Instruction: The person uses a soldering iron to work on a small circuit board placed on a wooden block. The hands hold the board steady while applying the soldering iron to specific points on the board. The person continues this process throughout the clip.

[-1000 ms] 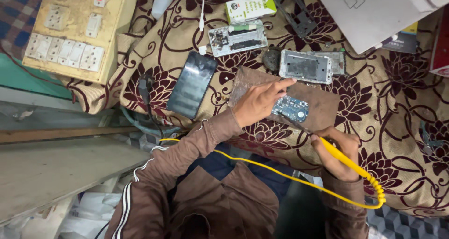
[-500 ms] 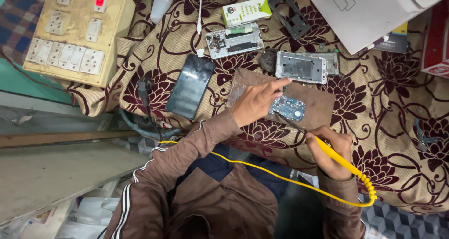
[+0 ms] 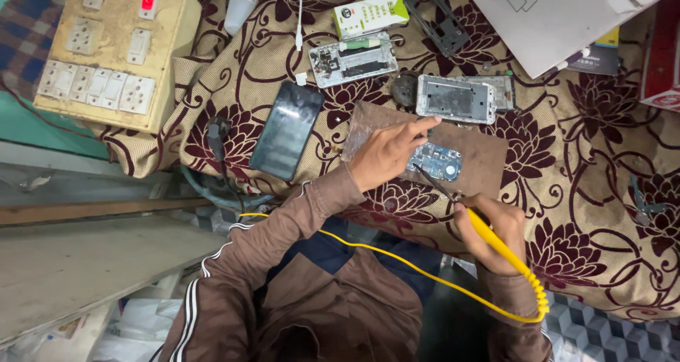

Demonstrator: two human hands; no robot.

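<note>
One blue circuit board [image 3: 437, 161] lies on a brown work mat [image 3: 482, 156], pinned under the left hand [image 3: 386, 153] with its fingers spread. The right hand [image 3: 492, 231] grips one yellow soldering iron [image 3: 489, 236], tip beside the board. Nearby lie one dark phone [image 3: 286, 129] and two stripped phone frames [image 3: 455, 98].

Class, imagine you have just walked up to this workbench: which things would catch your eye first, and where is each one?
First the bright yellow soldering iron in the right hand, its tip aimed at a small blue circuit board on a brown work mat at the centre. The left hand steadies that board from its left side. At far left, a cream switchboard with a red switch stands on the floral cloth.
</note>
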